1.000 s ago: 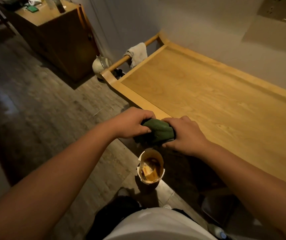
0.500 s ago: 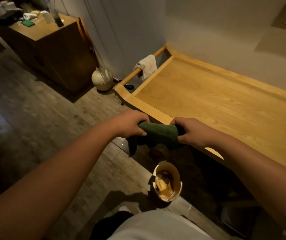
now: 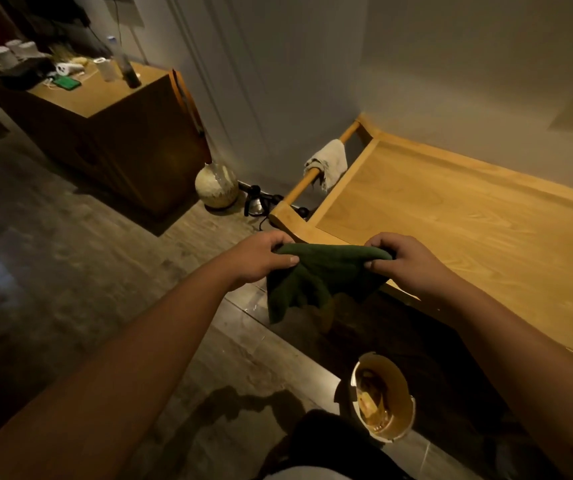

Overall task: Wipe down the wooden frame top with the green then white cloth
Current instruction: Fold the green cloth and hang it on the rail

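Green cloth [image 3: 316, 275] hangs pinched between left hand [image 3: 261, 259] and right hand [image 3: 406, 261]; best fold it flat before pressing along the frame [image 3: 468, 230].

Two cloths: one green cloth [image 3: 316, 275], one white cloth [image 3: 328, 162]. Two hands: left hand [image 3: 261, 259], right hand [image 3: 406, 263]. One bucket [image 3: 384, 401], one round vase [image 3: 216, 185].

Background clutter – floor and cabinet

Bucket [image 3: 384, 400] on the floor near a wet patch [image 3: 243, 405]; round vase [image 3: 216, 185] beside wooden cabinet [image 3: 112, 133] – mugs [image 3: 4, 51] and bottle [image 3: 127, 69] on top.
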`<state>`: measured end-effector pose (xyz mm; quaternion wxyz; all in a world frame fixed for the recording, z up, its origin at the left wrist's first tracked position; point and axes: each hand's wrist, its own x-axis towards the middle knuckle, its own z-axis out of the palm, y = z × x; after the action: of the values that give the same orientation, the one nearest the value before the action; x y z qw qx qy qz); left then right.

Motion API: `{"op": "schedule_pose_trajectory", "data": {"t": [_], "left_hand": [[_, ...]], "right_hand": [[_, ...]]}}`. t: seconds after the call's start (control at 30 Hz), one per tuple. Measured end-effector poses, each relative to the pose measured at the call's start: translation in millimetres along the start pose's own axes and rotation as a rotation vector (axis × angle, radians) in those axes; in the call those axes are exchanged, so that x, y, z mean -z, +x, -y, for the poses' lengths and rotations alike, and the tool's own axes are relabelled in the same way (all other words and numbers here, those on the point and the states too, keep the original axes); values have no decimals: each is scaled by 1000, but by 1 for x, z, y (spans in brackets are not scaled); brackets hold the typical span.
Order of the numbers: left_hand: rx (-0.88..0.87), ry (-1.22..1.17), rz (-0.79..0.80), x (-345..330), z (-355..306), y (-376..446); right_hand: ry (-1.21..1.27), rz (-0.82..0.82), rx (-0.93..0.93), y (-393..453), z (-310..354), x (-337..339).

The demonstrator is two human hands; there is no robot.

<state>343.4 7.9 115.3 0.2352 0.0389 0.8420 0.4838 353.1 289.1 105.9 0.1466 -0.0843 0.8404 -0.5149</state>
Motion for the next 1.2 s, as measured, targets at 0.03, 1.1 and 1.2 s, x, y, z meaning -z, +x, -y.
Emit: {"op": "schedule_pose_trajectory", "data": {"t": [0.03,1.1,1.2], "left_hand": [[-3,-5,-18,5,3,6],[-111,94,-15,180,43,320],[-119,114,60,193,55,350]], "right_hand": [[65,-21,-7,6,-1,-3],[478,-565,-313,298,-26,-34],[474,-607,-380,317,-27,-44]]}}
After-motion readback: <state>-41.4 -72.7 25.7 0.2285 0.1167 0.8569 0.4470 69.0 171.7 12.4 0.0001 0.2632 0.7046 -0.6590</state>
